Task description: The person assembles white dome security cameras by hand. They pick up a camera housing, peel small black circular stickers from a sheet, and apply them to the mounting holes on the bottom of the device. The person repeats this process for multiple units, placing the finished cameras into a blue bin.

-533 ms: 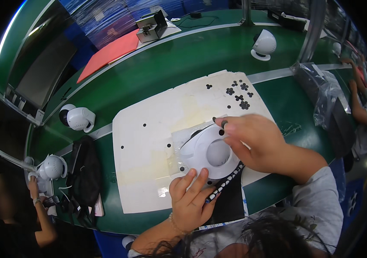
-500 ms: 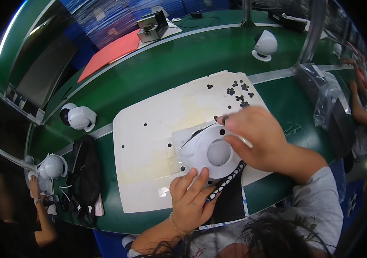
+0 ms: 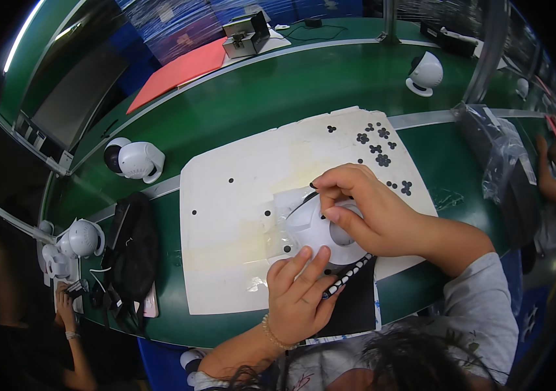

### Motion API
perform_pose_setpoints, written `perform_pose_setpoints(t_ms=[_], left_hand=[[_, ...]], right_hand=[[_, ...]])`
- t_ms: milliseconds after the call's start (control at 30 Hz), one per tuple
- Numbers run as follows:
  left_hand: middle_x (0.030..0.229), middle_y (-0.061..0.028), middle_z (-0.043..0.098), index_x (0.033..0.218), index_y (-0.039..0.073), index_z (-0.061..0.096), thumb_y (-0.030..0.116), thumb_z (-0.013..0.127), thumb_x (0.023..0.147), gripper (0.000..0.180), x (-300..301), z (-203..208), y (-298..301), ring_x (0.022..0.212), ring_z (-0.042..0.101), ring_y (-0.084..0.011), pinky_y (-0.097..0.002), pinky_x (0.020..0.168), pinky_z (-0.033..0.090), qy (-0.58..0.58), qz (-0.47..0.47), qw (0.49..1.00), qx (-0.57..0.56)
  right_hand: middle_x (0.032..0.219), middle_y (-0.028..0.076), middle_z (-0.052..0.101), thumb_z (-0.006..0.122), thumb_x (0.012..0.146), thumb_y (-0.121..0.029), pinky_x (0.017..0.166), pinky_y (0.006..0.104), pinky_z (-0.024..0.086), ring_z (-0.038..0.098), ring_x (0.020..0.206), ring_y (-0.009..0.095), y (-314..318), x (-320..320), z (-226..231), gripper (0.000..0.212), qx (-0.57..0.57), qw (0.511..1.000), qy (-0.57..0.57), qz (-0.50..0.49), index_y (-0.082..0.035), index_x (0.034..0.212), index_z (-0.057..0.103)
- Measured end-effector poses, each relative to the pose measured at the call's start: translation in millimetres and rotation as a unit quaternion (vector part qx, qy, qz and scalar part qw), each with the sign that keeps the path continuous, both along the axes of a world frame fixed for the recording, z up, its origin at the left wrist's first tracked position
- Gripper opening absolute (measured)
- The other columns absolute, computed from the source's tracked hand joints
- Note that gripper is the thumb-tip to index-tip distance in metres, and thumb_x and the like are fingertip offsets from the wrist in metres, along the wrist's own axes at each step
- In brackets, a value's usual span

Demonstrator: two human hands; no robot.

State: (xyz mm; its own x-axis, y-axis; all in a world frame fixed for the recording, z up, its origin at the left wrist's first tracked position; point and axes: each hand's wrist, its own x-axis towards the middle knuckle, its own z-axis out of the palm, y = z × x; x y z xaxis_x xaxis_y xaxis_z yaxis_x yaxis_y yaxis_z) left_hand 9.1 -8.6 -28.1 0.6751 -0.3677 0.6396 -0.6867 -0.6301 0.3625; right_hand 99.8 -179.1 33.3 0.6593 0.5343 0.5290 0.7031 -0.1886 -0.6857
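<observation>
Head view: a white plastic housing (image 3: 309,229) sits on a big cream-coloured card (image 3: 219,247) on the green worktop (image 3: 343,78). Left hand (image 3: 299,293) has its fingers stretched out, two tips resting on the housing's near side. Can't tell if it's actually gripping, since the underside's hidden. A black strip with white spots (image 3: 355,268) runs right beside that hand. Right hand (image 3: 369,212) is over the far side, thumb and index parted, with a tiny black dot (image 3: 312,186) at the index tip. More black dots in clusters (image 3: 383,160) sit toward the card's far right corner. Finished-looking white cameras stand around, one far left (image 3: 141,160), another far right (image 3: 426,72).
</observation>
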Motion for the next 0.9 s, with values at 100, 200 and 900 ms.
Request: perform_pose_setpoints(t_ms=[100, 200, 900], left_hand=[[0.125, -0.0119, 0.047, 0.08, 0.006, 0.062, 0.01, 0.068, 0.065, 0.017, 0, -1, 0, 0.119, 0.036, -0.0279, -0.0392, 0.087, 0.03, -0.001, -0.001, 1.0, -0.001], [0.125, -0.0121, 0.047, 0.08, 0.006, 0.062, 0.01, 0.068, 0.065, 0.017, 0, 0, 0, 0.119, 0.037, -0.0284, -0.0394, 0.087, 0.03, -0.008, -0.002, 1.0, -0.003], [0.123, -0.0104, 0.049, 0.074, 0.003, 0.054, 0.017, 0.067, 0.07, 0.02, 6, -4, -1, 0.114, 0.04, -0.0275, -0.0403, 0.082, 0.032, -0.042, 0.012, 0.999, -0.01]], right_hand=[[0.086, 0.009, 0.054, 0.049, 0.076, -0.001, 0.086, 0.0383, 0.032, 0.049, 0.086, 0.028, 0, -1, -2, 0.035, -0.001, 1.0, -0.021, -0.006, -0.004, 0.111, 0.044], [0.091, 0.009, 0.055, 0.052, 0.076, -0.003, 0.086, 0.0394, 0.032, 0.05, 0.091, 0.027, -2, -2, -5, 0.033, -0.034, 0.99, -0.13, -0.032, -0.007, 0.109, 0.048], [0.133, 0.015, 0.032, 0.059, 0.079, -0.019, 0.1, 0.0456, 0.015, 0.018, 0.127, 0.038, -21, -34, -29, 0.008, -0.053, 0.997, -0.033, -0.046, -0.011, 0.078, 0.059]])
